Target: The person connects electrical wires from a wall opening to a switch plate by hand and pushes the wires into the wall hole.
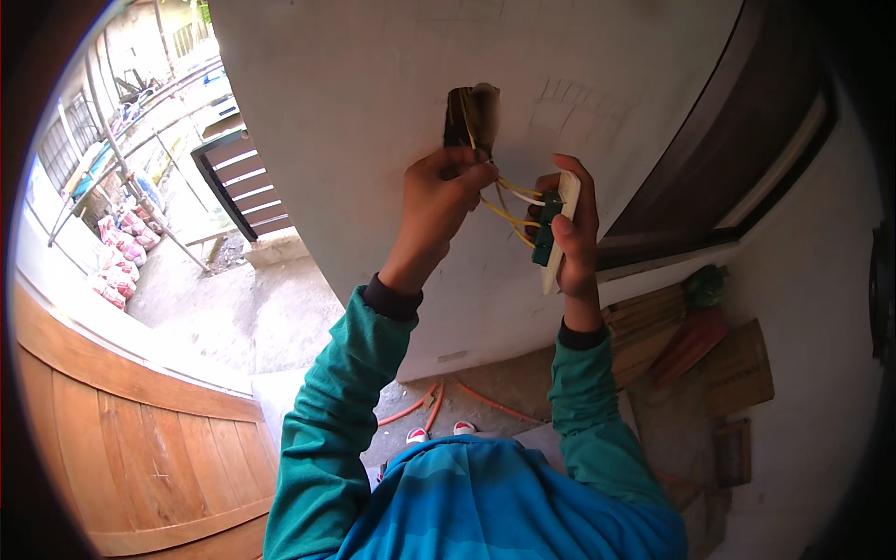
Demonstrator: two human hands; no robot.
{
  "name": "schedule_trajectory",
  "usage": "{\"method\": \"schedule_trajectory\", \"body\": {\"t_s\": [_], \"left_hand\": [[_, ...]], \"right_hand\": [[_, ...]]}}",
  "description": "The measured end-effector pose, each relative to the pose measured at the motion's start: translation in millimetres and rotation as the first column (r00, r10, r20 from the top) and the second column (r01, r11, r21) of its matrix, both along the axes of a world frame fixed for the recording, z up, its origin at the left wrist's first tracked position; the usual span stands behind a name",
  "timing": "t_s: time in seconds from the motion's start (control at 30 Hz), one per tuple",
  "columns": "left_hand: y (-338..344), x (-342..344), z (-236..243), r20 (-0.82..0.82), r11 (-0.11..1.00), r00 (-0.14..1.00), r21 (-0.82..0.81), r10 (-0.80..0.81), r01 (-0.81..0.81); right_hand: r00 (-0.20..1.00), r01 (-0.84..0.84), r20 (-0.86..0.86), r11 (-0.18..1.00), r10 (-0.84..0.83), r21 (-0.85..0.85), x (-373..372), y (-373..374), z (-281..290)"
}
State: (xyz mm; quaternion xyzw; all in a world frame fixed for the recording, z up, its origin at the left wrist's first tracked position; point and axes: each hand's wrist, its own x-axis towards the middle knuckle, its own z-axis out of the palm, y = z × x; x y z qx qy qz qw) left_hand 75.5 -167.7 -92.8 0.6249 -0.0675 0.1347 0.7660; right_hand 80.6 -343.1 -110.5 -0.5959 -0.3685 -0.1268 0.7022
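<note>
A rectangular hole (457, 121) opens in the pale wall in front of me, with yellow wire running out of it. Just below the hole, the fingers of my left hand (431, 207) are pinched together around the wires. From there, yellow and white electrical wires (509, 217) run across to the dark green back of a wall plate. My right hand (581, 238) grips this white wall plate (559, 245) by its edges, thumb on the near side and fingers behind. The plate is held on edge, away from the wall. The wire ends inside my left fingers are hidden.
A dark-framed window (709, 149) is at the right, above stacked boards and cardboard (737, 369). A wooden door (140, 448) stands at the lower left. Orange conduit (485, 401) lies on the floor near my feet. Outdoors at left are filled sacks (121, 252) and a slatted gate (245, 182).
</note>
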Motion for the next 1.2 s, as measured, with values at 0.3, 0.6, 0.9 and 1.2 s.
{"method": "schedule_trajectory", "body": {"t_s": [0.3, 0.6, 0.9, 1.2], "left_hand": [[-9, 0, -4, 0.222, 0.992, 0.974, -0.128, 0.051, -0.023], [1, 3, 17, 0.566, 0.663, 0.733, 0.388, 0.377, -0.641], [11, 19, 50, 0.662, 0.056, 0.651, 0.684, 0.371, -0.728], [22, 10, 61, 0.682, -0.123, 0.661, 0.719, 0.314, -0.684]], "right_hand": [[0.95, -0.148, -0.235, 0.958, 0.207, 0.246, 7, 0, 5], [0.965, -0.098, -0.233, 0.989, 0.122, 0.112, 10, -3, 30], [0.987, -0.159, 0.029, 0.987, 0.158, 0.037, 33, -9, 19], [0.992, -0.125, -0.028, 0.99, 0.127, 0.064, 27, -1, 29]]}}
